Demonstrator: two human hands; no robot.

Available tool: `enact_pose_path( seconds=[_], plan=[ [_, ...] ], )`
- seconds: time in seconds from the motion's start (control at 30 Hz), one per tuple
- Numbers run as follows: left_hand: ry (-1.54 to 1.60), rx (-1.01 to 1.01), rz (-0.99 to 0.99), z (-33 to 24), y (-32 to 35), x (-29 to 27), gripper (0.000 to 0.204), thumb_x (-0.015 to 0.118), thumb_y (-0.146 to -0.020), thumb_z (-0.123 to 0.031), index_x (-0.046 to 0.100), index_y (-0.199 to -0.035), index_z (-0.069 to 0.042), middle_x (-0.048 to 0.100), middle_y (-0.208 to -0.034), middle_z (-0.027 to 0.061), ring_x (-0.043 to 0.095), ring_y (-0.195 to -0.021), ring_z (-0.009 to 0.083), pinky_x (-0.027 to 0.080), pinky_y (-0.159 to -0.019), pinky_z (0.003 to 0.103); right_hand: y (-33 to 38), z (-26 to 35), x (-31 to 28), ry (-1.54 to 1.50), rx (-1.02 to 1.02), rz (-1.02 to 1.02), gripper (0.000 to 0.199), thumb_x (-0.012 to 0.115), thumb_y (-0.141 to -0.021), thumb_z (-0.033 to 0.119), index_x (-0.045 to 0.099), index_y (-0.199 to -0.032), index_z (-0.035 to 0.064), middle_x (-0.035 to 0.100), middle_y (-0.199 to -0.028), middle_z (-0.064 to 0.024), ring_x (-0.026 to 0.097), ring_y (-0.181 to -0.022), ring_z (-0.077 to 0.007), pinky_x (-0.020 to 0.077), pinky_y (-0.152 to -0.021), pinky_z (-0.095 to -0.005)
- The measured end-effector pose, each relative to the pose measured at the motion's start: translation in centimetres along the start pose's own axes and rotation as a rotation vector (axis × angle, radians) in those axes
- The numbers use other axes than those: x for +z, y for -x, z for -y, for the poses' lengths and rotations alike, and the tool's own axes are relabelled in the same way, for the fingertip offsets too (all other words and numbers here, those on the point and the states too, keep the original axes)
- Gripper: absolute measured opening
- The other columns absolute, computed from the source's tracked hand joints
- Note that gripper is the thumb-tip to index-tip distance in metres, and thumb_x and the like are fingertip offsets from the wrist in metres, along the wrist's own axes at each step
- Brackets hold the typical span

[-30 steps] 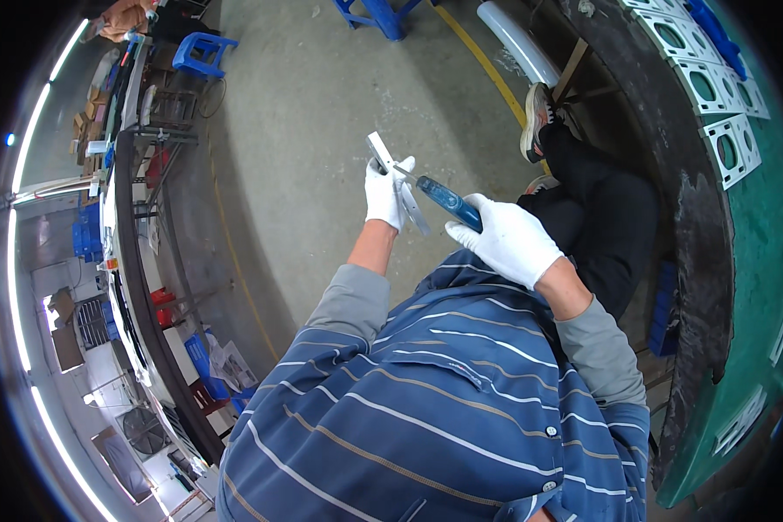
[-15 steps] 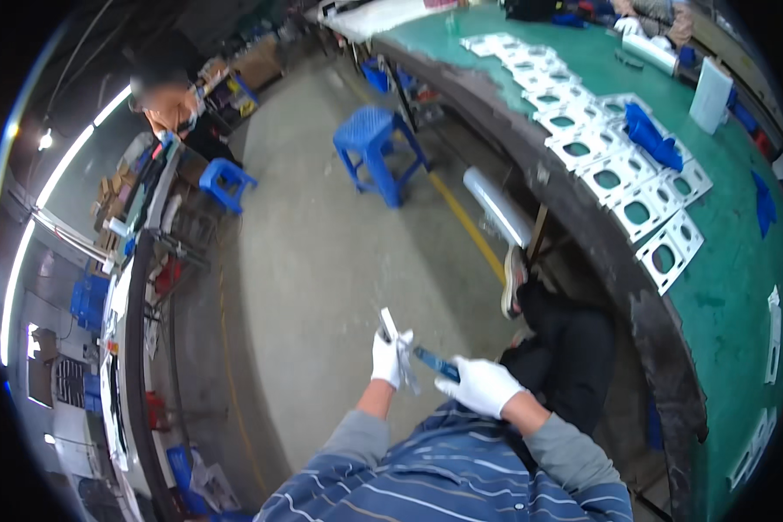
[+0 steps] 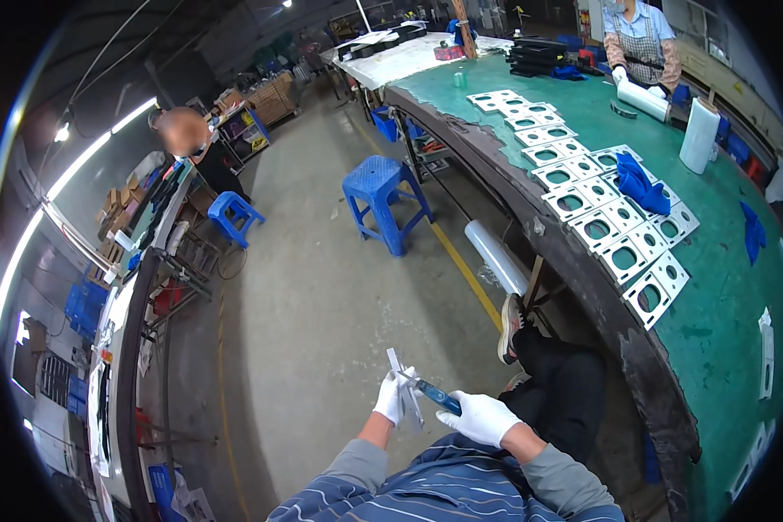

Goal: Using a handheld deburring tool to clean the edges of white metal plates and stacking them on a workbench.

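My left hand (image 3: 389,398), in a white glove, is closed around a narrow pale metal piece (image 3: 394,359) that sticks up past the fingers. In my right hand (image 3: 485,419), also gloved in white, is a hand tool with a blue handle (image 3: 438,398). Its thin tip points left and meets the metal piece, or lies just in front of it; the exact kind of tool cannot be made out. Both hands are held low in front of my striped shirt, above the grey floor.
On the right a green-topped table (image 3: 713,287) carries rows of white cut-out plates (image 3: 596,228) and a blue cloth (image 3: 642,184). Blue stools (image 3: 378,187) stand on the floor. A co-worker (image 3: 644,43) is behind the table, another person (image 3: 183,135) at the left bench.
The view has tilted up, showing more of the far room. The tool's tip has come closer to the metal piece. Both hands keep their grip.
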State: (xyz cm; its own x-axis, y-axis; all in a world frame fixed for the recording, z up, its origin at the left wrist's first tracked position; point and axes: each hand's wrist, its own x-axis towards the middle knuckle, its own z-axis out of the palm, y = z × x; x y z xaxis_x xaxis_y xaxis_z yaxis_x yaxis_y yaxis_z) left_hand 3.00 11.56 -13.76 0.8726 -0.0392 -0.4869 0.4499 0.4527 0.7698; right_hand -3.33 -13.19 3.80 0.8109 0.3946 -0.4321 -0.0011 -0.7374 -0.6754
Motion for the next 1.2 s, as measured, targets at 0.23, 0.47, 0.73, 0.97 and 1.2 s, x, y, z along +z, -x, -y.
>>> enact_pose_path(
  seconds=[0.23,0.47,0.73,0.97,1.2],
  plan=[
    [0.088,-0.056,0.100,-0.3,-0.6,1.0,0.046,0.067,-0.098,-0.045,0.057,-0.127,-0.011,0.065,-0.100,0.0097,0.068,-0.088,0.0252,0.058,-0.077,0.047,1.8,0.5,-0.6,-0.014,0.026,-0.001,0.048,0.058,-0.101,0.048,0.066,-0.118,0.0036,0.075,-0.098,-0.0168,0.073,-0.086,-0.0387,0.0544,-0.076,-0.0430],
    [0.246,-0.353,0.242,-3.2,-0.3,3.9,0.055,0.051,-0.103,-0.060,0.058,-0.130,-0.013,0.068,-0.108,0.0150,0.070,-0.103,0.0361,0.058,-0.080,0.063,4.1,-0.3,-0.4,-0.044,0.002,-0.075,0.049,0.061,-0.100,0.048,0.066,-0.119,0.0029,0.076,-0.098,-0.0159,0.073,-0.083,-0.0370,0.0550,-0.075,-0.0412],
    [0.398,-0.270,0.436,-3.3,0.4,2.2,0.060,0.063,-0.100,-0.039,0.039,-0.153,-0.024,0.064,-0.121,0.0171,0.062,-0.123,0.0424,0.054,-0.087,0.073,6.4,-2.8,-0.5,-0.153,0.056,-0.231,0.041,0.068,-0.097,0.039,0.069,-0.114,0.0024,0.076,-0.095,-0.0150,0.072,-0.078,-0.0355,0.0553,-0.074,-0.0401],
    [0.089,-0.126,0.226,-3.3,0.7,1.5,0.055,0.067,-0.098,-0.021,0.044,-0.147,-0.032,0.064,-0.120,0.0147,0.067,-0.110,0.0379,0.055,-0.086,0.072,7.0,-2.5,-0.1,-0.220,0.004,-0.236,0.036,0.071,-0.094,0.030,0.069,-0.115,0.0008,0.076,-0.093,-0.0139,0.070,-0.073,-0.0326,0.0549,-0.071,-0.0387],
    [0.189,-0.148,0.149,-1.4,1.2,3.6,0.032,0.066,-0.100,-0.039,0.052,-0.124,-0.022,0.061,-0.104,0.0126,0.067,-0.091,0.0294,0.058,-0.079,0.056,7.3,-2.4,0.2,-0.234,0.045,-0.174,0.039,0.066,-0.098,0.033,0.067,-0.121,0.0021,0.077,-0.094,-0.0126,0.072,-0.077,-0.0322,0.0555,-0.075,-0.0380]
  ],
)
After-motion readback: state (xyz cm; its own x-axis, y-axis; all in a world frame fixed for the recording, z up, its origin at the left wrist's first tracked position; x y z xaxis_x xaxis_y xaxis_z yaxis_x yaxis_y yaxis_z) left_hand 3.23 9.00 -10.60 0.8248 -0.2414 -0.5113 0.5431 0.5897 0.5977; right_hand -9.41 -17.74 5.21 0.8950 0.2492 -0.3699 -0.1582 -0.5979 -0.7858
